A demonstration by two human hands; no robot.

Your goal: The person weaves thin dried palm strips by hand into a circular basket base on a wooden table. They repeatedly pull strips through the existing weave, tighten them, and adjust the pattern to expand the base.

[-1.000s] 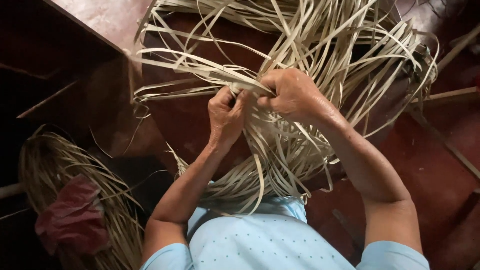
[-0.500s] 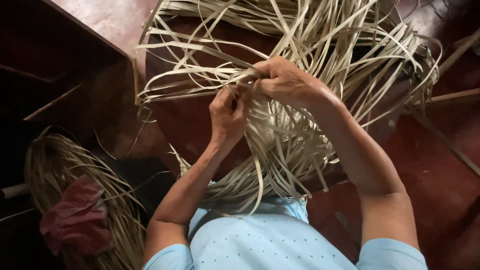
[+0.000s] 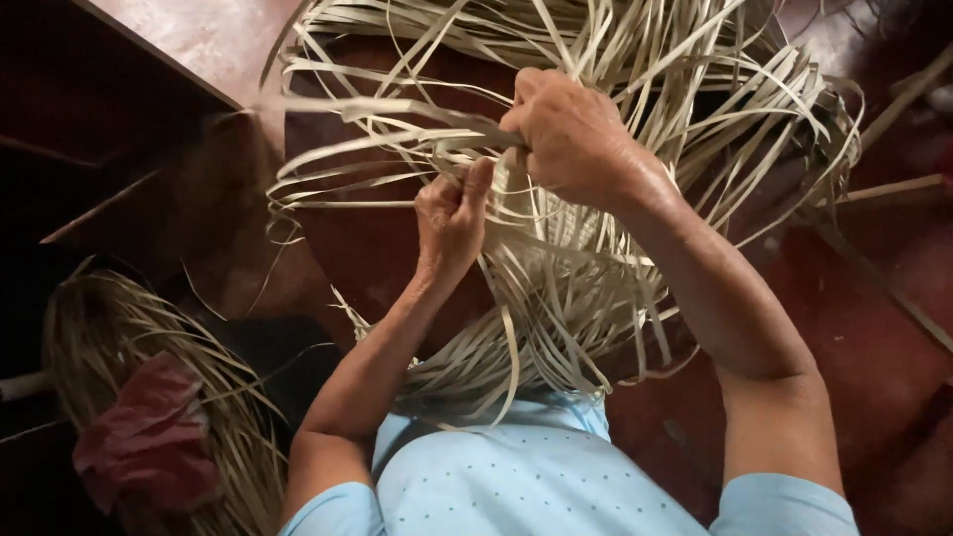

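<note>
A tangle of pale flat weaving strips (image 3: pixel 635 60) spreads across the upper middle of the head view, with a woven patch (image 3: pixel 541 233) between my forearms. My left hand (image 3: pixel 449 213) is fisted on a few strips, thumb raised. My right hand (image 3: pixel 568 134) sits just above and to the right of it, closed around a bunch of strips that run off to the left. Loose strip ends (image 3: pixel 556 347) hang down toward my light blue shirt (image 3: pixel 516 476).
At the lower left lies a second bundle of pale strips (image 3: pixel 109 328) with a red cloth (image 3: pixel 149 432) on it. A dark red floor (image 3: pixel 874 328) lies beneath; thin wooden slats (image 3: pixel 893 189) lie at the right. Dark wooden furniture (image 3: pixel 89 109) stands at the upper left.
My right hand has risen and pulled its bunch of strips upward, away from my left hand. My left hand stayed nearly in place, its thumb now lifted.
</note>
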